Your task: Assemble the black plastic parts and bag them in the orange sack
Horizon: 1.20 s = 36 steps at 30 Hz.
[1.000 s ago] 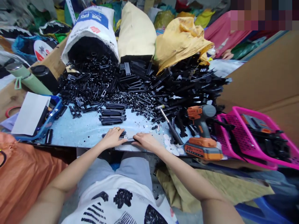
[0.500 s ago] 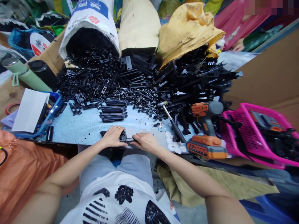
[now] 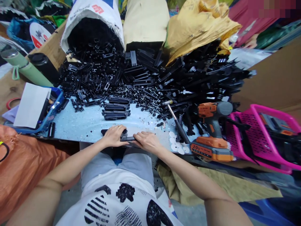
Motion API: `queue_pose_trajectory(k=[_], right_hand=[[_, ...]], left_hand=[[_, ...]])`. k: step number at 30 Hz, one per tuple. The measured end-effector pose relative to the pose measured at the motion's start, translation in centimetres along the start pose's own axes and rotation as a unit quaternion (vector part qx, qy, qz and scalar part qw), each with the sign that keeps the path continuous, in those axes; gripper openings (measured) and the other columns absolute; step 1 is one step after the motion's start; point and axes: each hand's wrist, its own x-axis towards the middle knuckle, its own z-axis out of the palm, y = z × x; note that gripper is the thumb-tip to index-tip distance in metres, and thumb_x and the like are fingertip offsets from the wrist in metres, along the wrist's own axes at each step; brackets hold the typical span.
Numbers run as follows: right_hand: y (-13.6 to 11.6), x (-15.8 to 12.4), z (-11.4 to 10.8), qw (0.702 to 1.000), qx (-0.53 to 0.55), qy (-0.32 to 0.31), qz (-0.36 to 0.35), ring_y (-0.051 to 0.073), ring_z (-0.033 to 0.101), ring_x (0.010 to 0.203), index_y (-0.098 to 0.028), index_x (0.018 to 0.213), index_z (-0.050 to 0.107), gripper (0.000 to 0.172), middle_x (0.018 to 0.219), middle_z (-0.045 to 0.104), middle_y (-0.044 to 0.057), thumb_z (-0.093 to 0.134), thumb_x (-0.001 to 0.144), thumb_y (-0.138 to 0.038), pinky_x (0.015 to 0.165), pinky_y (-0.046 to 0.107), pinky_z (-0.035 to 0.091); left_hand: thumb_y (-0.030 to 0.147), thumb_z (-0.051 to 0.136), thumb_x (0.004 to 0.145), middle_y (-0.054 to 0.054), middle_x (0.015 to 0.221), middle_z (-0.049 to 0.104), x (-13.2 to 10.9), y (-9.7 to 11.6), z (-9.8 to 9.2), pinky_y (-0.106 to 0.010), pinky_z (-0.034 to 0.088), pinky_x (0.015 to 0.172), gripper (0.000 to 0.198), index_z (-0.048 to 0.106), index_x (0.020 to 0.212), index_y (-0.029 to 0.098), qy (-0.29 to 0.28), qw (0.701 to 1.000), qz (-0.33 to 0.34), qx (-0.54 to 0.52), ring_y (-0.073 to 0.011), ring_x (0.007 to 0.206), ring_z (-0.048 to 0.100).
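Observation:
My left hand (image 3: 115,136) grips a long black plastic part (image 3: 129,138) near the table's front edge. One end of the part sticks out to the left of that hand. My right hand (image 3: 147,142) is closed on the part's right side, fingers bent over it. Both palms hide much of the part, so its full shape does not show. Just beyond the hands lies a small stack of similar black assemblies (image 3: 116,108), side by side. A hammer (image 3: 177,124) rests to the right, beside several white discs (image 3: 175,142).
Piles of black plastic parts (image 3: 94,78) and small screws (image 3: 145,97) spill from sacks at the back. A cordless drill (image 3: 213,131) stands at right, by a pink basket (image 3: 270,135). A blue tray (image 3: 55,106) and bottles (image 3: 44,67) are at left. Another person's hand shows at upper right.
The camera view has shifted slightly, so the piles and drill sit a little further right. Both hands keep their hold on the black part, with hardly any movement.

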Motion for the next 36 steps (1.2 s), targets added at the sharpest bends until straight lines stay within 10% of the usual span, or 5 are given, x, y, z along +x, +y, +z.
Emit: queue_pose_trajectory(k=[23, 31, 36], right_hand=[[-0.8, 1.0, -2.2, 0.996, -0.085, 0.016, 0.003, 0.018, 0.048, 0.078, -0.016, 0.098, 0.055, 0.029, 0.085, 0.059, 0.008, 0.029, 0.098, -0.031, 0.063, 0.03, 0.022], [1.1, -1.1, 0.5, 0.995, -0.053, 0.086, -0.013, 0.015, 0.051, 0.072, -0.018, 0.092, 0.059, 0.033, 0.077, 0.061, 0.004, 0.037, 0.095, -0.043, 0.063, 0.028, 0.027], [3.5, -4.5, 3.1, 0.991, 0.014, 0.127, 0.05, 0.015, 0.054, 0.079, -0.016, 0.097, 0.062, 0.032, 0.084, 0.064, 0.006, 0.045, 0.092, -0.043, 0.068, 0.026, 0.036]], left_hand=[[0.051, 0.057, 0.08, -0.009, 0.095, 0.063, -0.7, -0.3, 1.2, -0.032, 0.049, 0.076, 0.041, 0.053, 0.102, 0.016, 0.149, 0.988, 0.019, 0.014, -0.023, 0.09, 0.061], [0.059, 0.056, 0.078, -0.008, 0.092, 0.062, -0.2, 1.1, 1.2, -0.032, 0.048, 0.072, 0.048, 0.055, 0.099, 0.016, 0.025, 0.999, 0.029, 0.035, -0.0228, 0.086, 0.061], [0.041, 0.045, 0.09, -0.012, 0.117, 0.057, 6.8, 2.9, 0.2, -0.037, 0.043, 0.091, 0.045, 0.043, 0.127, 0.015, -0.011, 0.998, 0.04, 0.053, -0.0251, 0.11, 0.052]])
